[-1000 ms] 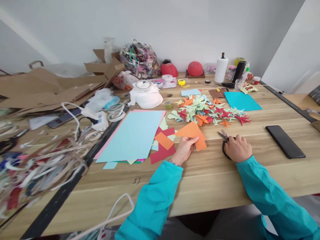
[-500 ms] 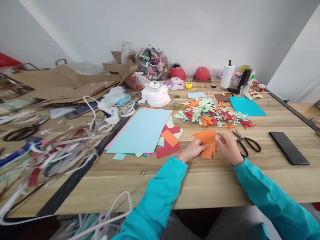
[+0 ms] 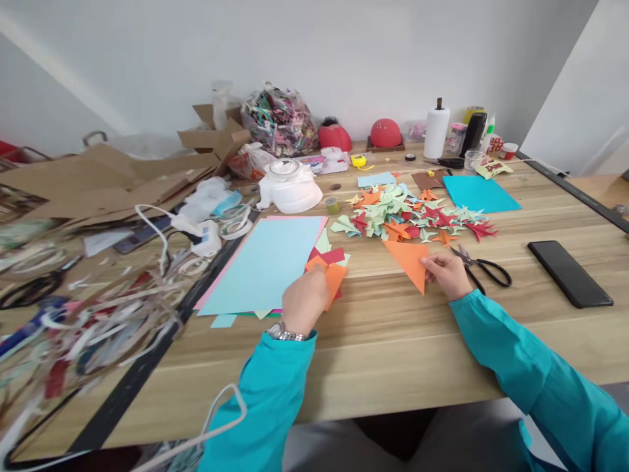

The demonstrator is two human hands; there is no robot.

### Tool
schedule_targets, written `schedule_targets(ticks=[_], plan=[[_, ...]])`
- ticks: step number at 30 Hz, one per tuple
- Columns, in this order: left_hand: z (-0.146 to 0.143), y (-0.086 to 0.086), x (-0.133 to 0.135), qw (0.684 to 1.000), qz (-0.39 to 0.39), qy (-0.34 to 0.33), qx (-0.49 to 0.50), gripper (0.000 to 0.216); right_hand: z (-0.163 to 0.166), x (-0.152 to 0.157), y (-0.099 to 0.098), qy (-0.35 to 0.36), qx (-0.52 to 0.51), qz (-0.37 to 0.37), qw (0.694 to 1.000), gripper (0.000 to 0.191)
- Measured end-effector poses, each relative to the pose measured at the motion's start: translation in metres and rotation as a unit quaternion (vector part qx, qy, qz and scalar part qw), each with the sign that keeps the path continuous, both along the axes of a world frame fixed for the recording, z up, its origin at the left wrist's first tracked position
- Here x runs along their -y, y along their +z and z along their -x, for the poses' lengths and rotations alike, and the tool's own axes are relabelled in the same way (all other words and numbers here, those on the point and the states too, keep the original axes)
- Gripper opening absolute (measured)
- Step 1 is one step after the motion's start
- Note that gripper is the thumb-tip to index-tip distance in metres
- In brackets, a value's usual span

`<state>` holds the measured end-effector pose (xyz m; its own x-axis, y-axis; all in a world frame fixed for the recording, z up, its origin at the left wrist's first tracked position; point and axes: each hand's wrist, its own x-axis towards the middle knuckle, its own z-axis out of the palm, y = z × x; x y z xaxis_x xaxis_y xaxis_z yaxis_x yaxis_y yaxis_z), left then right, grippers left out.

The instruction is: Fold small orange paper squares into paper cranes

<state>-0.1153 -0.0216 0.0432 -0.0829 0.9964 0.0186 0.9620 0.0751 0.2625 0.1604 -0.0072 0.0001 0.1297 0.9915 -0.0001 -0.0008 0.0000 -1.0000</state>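
My right hand [image 3: 446, 274] pinches one corner of a folded orange paper triangle [image 3: 407, 259], held just over the wooden table. Over on the left, my left hand [image 3: 305, 298] is closed on an orange paper strip [image 3: 336, 286] above the pile of paper scraps; its fingertips are partly hidden. Red scraps [image 3: 334, 255] and pale green scraps [image 3: 323, 241] show around that hand. Scissors [image 3: 479, 265] with black handles lie right behind my right hand. Many small folded paper shapes [image 3: 398, 208] in several colours are heaped beyond the triangle.
A stack of coloured sheets [image 3: 268, 262] lies left of the scraps. A black phone [image 3: 570, 273] rests at the right, with a teal sheet [image 3: 481, 193] behind. Tangled strips and cords [image 3: 113, 314] cover the left side. A white paper roll [image 3: 436, 133] stands at the back.
My left hand has moved left to the scraps with the orange strip, away from the triangle. The triangle is now in my right hand alone. The view has shifted slightly.
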Motion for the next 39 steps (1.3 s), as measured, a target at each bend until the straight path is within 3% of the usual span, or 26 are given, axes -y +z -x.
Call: schedule_targets(ticks=[2,5,8,10,12,14,19,39], plan=[[-0.01,0.009,0.006,0.994,-0.089,0.043,-0.039,0.029,0.002,0.002,-0.002,0.009,0.016,-0.013,1.0,0.039],[-0.046,0.013,0.008,0.981,-0.082,-0.07,0.16,0.044,0.005,0.005,-0.002,0.031,0.033,-0.029,0.999,0.037],[-0.081,0.001,0.002,0.905,-0.032,-0.107,0.41,0.064,0.005,0.007,-0.001,0.059,0.02,-0.028,0.998,0.035],[-0.095,-0.011,-0.002,0.839,-0.012,-0.114,0.531,0.06,0.006,0.008,0.001,0.071,0.004,-0.021,0.997,0.035],[-0.101,-0.021,-0.004,0.787,0.013,-0.108,0.607,0.054,0.007,0.008,0.003,0.071,-0.01,-0.008,0.997,0.036],[-0.1,-0.029,-0.005,0.76,0.019,-0.091,0.644,0.052,0.008,0.008,0.005,0.064,-0.024,0.005,0.998,0.039],[-0.096,-0.035,-0.005,0.74,0.026,-0.069,0.669,0.053,0.009,0.007,0.008,0.044,-0.05,0.025,0.997,0.04],[-0.094,-0.032,-0.005,0.727,0.025,-0.068,0.683,0.053,0.008,0.008,0.009,0.085,-0.03,0.045,0.995,0.034]])
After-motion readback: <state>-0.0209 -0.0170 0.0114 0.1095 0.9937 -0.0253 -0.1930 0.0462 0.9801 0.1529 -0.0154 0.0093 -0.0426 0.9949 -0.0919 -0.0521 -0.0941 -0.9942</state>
